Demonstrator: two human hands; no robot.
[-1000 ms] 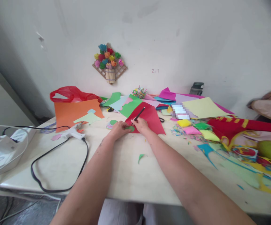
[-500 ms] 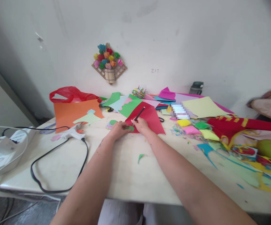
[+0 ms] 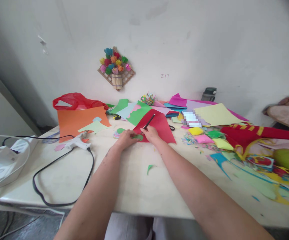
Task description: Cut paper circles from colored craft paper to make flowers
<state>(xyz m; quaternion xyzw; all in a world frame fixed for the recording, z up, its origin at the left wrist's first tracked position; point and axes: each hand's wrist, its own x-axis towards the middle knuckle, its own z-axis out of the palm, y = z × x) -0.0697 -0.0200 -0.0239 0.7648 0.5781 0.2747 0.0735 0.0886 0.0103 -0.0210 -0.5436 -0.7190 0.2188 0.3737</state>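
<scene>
My left hand [image 3: 127, 138] presses a green paper circle [image 3: 139, 137] down on the lower left part of a red paper sheet [image 3: 163, 128]. Its fingers are bent over the circle and hide part of it. In my right hand [image 3: 150, 133] is a dark pen [image 3: 149, 121], tilted up and to the right, its lower end close to the circle's edge. The pen tip is too small to make out. Just left of my left hand lies a small stack of cut paper rounds [image 3: 120, 131], green on top. A green scrap [image 3: 150, 168] lies between my forearms.
At left are a white glue gun [image 3: 78, 142], its black cable [image 3: 35, 181] and a power strip [image 3: 16, 150]. Orange paper [image 3: 69, 121] lies behind them. Scissors handles [image 3: 172, 128] show beside the red sheet. At right are a phone [image 3: 192, 119], coloured packets [image 3: 204, 138] and paper scraps.
The pen and my right hand have shifted very slightly. My left hand stays on the green circle.
</scene>
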